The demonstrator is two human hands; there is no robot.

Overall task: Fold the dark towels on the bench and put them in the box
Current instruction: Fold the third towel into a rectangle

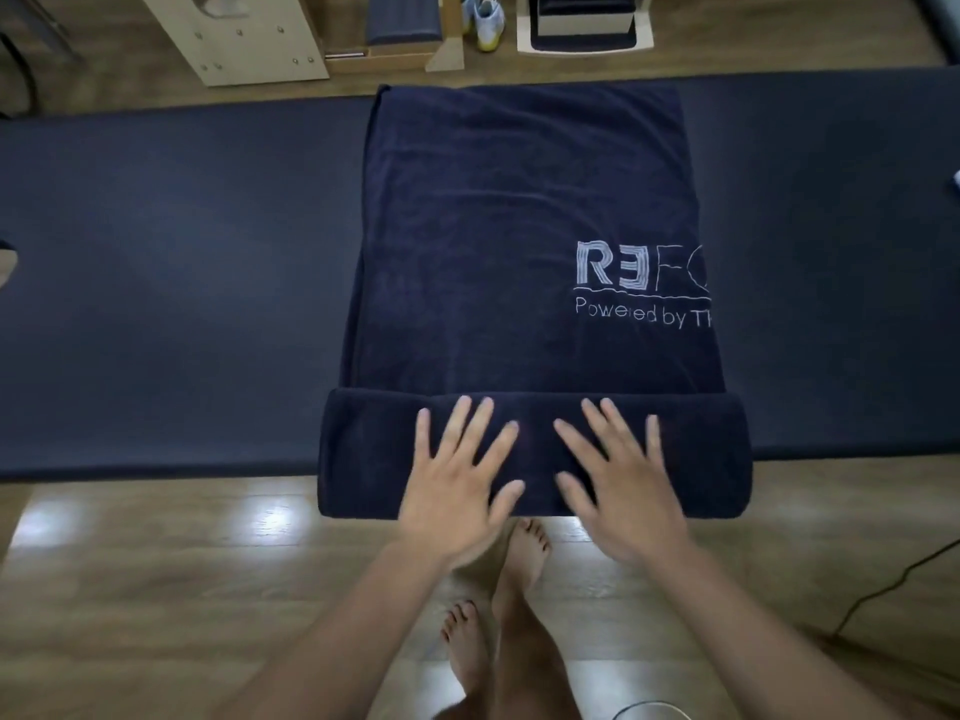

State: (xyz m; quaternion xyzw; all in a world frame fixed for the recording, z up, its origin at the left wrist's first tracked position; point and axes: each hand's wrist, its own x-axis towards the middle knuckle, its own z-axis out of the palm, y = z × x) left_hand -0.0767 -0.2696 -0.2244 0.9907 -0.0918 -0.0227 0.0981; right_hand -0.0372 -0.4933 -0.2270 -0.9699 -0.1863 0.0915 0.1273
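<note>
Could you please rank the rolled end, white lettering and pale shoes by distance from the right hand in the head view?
1. Rolled end, under the right hand.
2. White lettering, ahead on the towel.
3. Pale shoes, beyond the bench.

Colour check: navy on navy.
Towel dark navy, plain, with white outline lettering at its right side; desk under the towel plain navy; floor near the towel brown wood-grain.

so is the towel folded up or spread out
Mostly spread: towel folded over only at its near end, under the left hand and right hand; rest flat on the bench.
</note>
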